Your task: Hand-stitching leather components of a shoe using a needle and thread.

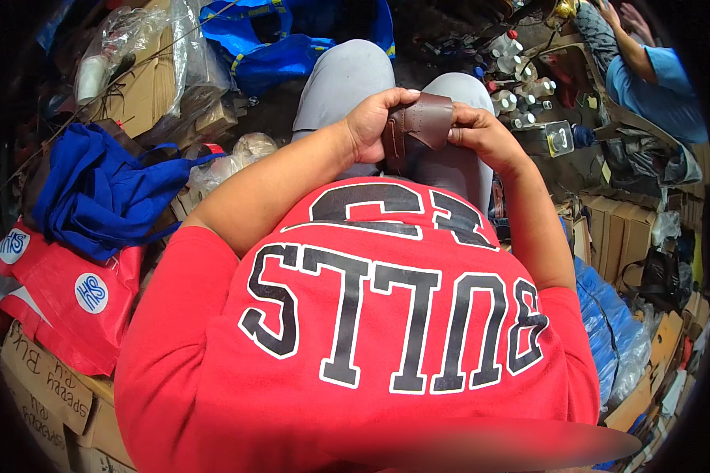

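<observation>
Cluttered ground spreads around my grey-trousered knees (343, 83), with goods heaped on both sides. Centre: a folded, dark brown leather piece (424, 120) is held between my two hands, over the gap between the knees and part of the right one. My left hand (368, 126) is closed on its left end, thumb along the upper edge; the other left fingers are mostly hidden behind it, and I cannot tell how they lie. My right hand (487, 142) pinches the right edge between thumb and forefinger. Left side: a blue cloth bag (106, 185) lies against a red bag (67, 311), with cardboard boxes (106, 430) below. Far side: a blue plastic bag (315, 47) lies beyond the knees, and a white cup (92, 77) stands farther left. Right side: clear bottles (506, 65) and a clear jar (560, 139) are near my right hand; blue plastic sheeting (603, 315) lies lower down. Upper right: another person's blue sleeve (674, 75). Obstruction: my red shirt (402, 315) fills the lower view and covers my lap.
</observation>
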Available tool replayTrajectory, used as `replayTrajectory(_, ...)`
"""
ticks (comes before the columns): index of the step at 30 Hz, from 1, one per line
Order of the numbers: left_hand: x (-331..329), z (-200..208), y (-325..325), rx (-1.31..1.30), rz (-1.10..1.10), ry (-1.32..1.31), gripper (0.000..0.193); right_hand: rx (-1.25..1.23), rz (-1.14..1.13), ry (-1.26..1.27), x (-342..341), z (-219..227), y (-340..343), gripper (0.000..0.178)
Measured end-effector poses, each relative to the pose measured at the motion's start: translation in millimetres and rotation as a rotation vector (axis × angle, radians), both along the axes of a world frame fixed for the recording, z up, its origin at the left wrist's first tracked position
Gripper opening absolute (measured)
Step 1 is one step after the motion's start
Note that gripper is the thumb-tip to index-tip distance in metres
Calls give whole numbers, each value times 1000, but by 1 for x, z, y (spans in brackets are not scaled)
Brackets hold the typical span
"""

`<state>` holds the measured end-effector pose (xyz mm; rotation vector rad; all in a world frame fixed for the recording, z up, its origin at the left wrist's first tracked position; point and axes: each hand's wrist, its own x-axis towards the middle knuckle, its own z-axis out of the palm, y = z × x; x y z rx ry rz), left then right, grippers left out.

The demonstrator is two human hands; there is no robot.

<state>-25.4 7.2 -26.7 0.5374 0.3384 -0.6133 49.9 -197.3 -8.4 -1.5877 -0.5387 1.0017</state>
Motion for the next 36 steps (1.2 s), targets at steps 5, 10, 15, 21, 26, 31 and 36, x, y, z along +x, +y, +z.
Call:
replayTrajectory(5,1,-6,1,-4,-4,4,41,-6,35,164,5,-2,0,33)
replayTrajectory(10,2,-9,1,-35,-40,-1,38,20,38,251,8,-3,1,38)
replayTrajectory(15,0,-7,2,-65,-32,-33,38,3,37,273,8,-1,2,36)
replayTrajectory(21,-1,-8,1,-33,-5,-38,37,23,64,264,10,-3,1,30)
replayTrajectory(26,-1,-7,1,-70,-15,-52,36,37,93,185,10,-2,3,30)
replayTrajectory(31,2,-5,-6,97,31,-21,34,-36,70,240,6,1,8,27)
replayTrajectory(36,9,-9,-6,160,-7,19,29,-87,-18,199,3,2,15,23)
